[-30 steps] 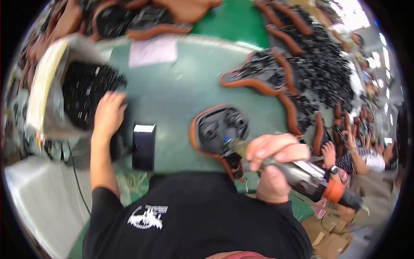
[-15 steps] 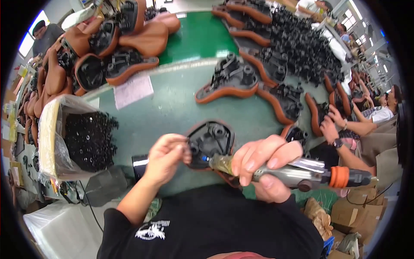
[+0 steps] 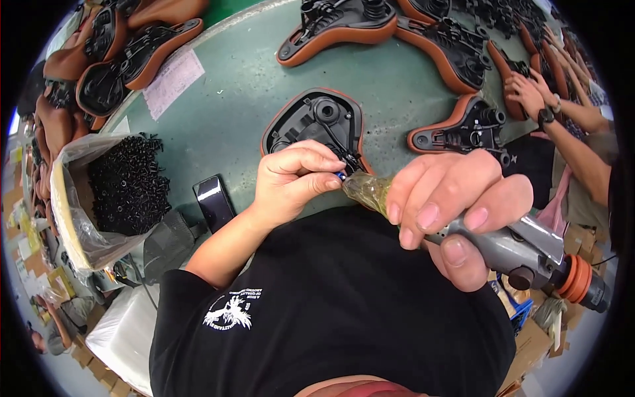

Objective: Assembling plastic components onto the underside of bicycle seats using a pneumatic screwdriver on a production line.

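Observation:
My right hand [image 3: 456, 212] grips a grey power screwdriver [image 3: 522, 255] with an orange collar and a clear yellowish nose [image 3: 366, 188]. My left hand [image 3: 294, 182] pinches a small screw [image 3: 340, 176] at the tip of that nose. Just beyond my fingers an upturned saddle [image 3: 316, 122] with a black plastic underside and an orange-brown rim lies on the green table [image 3: 218, 119].
A bag-lined box of black screws [image 3: 126, 185] stands at my left, a black phone [image 3: 214, 200] beside it. More upturned saddles [image 3: 463, 129] lie at the back and right, with a pile at far left [image 3: 106, 59]. Another person's hands [image 3: 529, 92] work at the right. A paper sheet [image 3: 173, 81] lies on the table.
My left hand has come from the box of screws at the left to the screwdriver's tip, now pinching a screw there. My view has dropped closer to the saddle.

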Action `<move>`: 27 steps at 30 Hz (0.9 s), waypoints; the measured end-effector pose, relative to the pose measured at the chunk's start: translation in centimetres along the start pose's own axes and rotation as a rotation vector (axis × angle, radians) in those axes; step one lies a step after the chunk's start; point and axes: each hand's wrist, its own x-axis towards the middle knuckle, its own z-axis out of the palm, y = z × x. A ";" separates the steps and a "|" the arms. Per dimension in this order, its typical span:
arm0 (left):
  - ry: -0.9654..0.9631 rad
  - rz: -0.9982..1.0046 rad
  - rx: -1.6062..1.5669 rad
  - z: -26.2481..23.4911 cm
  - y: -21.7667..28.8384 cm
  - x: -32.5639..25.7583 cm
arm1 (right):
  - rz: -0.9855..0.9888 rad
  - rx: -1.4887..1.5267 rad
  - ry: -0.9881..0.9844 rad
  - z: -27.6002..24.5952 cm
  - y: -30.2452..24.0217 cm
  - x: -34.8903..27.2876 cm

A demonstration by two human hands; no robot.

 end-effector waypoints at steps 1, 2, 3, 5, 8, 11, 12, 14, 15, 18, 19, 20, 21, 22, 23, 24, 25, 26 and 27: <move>-0.011 -0.013 0.000 -0.3 0.0 0.3 | -0.001 -0.006 0.016 -0.1 -0.1 -0.1; -0.035 0.031 0.037 -0.6 0.1 0.6 | 0.009 -0.016 0.026 -0.1 -0.1 -0.1; -0.058 0.077 0.070 -0.6 0.3 0.8 | 0.021 -0.028 0.034 -0.1 -0.3 -0.1; -0.011 -0.101 -0.161 0.1 1.8 1.0 | 0.000 -0.020 0.055 0.0 -0.2 0.1; -0.287 0.137 0.384 -1.7 3.4 3.5 | -0.059 0.056 -0.031 -0.6 0.3 0.3; -0.285 0.399 1.164 -4.7 4.4 8.1 | -0.084 -0.236 0.034 -0.9 0.2 0.3; -0.288 0.402 1.165 -5.2 3.8 9.1 | -0.057 -0.267 0.063 -1.0 0.2 0.2; -0.390 0.220 1.221 -6.5 2.4 10.4 | 0.010 -0.306 0.066 -1.2 0.8 0.5; -0.396 0.224 1.220 -6.9 1.7 10.9 | 0.048 -0.326 0.057 -1.3 1.2 0.4; -0.517 0.118 0.950 -7.5 -0.7 11.8 | 0.068 -0.267 0.152 -1.1 2.8 0.1; -0.522 0.118 0.946 -7.8 -1.3 11.5 | 0.062 -0.268 0.161 -1.3 3.3 0.1; -0.477 0.067 0.850 -8.1 -1.8 11.2 | 0.048 -0.256 0.173 -1.4 3.9 0.1; -0.427 0.014 0.756 -8.0 -1.8 11.1 | 0.035 -0.241 0.183 -1.6 4.6 0.1; -0.353 -0.006 0.739 -7.4 -1.7 10.6 | 0.041 -0.241 0.183 -1.7 5.0 0.0; -0.349 -0.008 0.735 -7.2 -1.9 10.4 | 0.049 -0.251 0.177 -1.7 5.4 0.0; -0.312 0.011 0.744 -7.1 -2.0 10.2 | 0.056 -0.257 0.163 -1.8 5.7 0.1; -0.274 0.031 0.753 -7.0 -2.2 10.0 | 0.063 -0.251 0.153 -1.8 6.0 0.2; -0.260 0.031 0.750 -6.9 -2.3 9.9 | 0.061 -0.279 0.127 -1.9 6.3 0.3; -0.257 0.024 0.731 -7.0 -2.3 9.8 | 0.058 -0.302 0.100 -1.9 6.6 0.4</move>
